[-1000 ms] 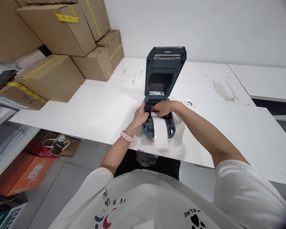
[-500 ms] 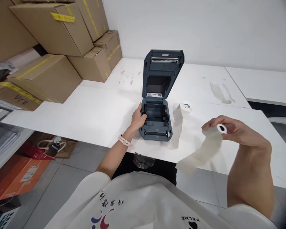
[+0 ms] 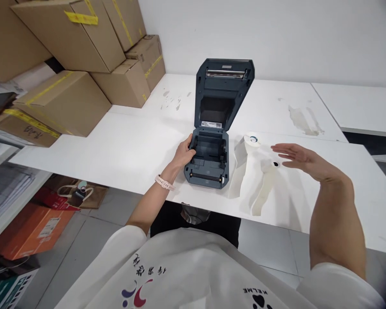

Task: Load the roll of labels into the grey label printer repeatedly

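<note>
Printer [image 3: 207,165] at twelve o'clock, lid [image 3: 223,92] raised, exposing its bay [image 3: 209,146]. The left hand [image 3: 183,153] grips its nine o'clock side, probably for steadiness; the right hand [image 3: 309,161], open and empty, hovers just beside a thin roll [image 3: 267,166] at two o'clock.

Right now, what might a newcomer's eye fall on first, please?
Probably the dark machine, lid raised, on the white table, the left hand at its edge. To its right lie a larger paper roll and a smaller roll, the open right hand near the latter. Taped cartons are stacked at left.
</note>
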Action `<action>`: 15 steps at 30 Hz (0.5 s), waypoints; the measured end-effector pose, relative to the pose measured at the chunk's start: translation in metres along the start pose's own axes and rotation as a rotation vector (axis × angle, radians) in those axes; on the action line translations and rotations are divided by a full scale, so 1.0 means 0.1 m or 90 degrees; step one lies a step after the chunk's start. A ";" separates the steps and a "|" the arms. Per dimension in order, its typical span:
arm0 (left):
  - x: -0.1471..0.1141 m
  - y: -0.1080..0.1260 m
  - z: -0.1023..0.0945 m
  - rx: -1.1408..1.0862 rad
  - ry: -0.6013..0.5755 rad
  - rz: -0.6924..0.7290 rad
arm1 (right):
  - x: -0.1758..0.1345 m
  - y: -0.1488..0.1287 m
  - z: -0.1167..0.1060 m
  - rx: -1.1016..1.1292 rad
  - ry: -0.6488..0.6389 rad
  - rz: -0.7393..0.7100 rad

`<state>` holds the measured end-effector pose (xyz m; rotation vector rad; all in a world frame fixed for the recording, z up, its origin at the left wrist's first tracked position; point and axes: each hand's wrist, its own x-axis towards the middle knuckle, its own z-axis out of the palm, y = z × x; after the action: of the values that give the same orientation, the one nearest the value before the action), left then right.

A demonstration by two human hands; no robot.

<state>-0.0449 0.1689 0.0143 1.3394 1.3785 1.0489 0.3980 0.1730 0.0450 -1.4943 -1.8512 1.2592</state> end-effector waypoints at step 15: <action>-0.07 0.07 0.16 -0.101 0.057 -0.009 | 0.81 -0.54 0.40 0.006 -0.055 0.051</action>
<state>-0.0280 0.1620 0.0178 1.1773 1.3379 1.1952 0.3125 0.2338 0.0563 -1.5447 -1.8529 1.3882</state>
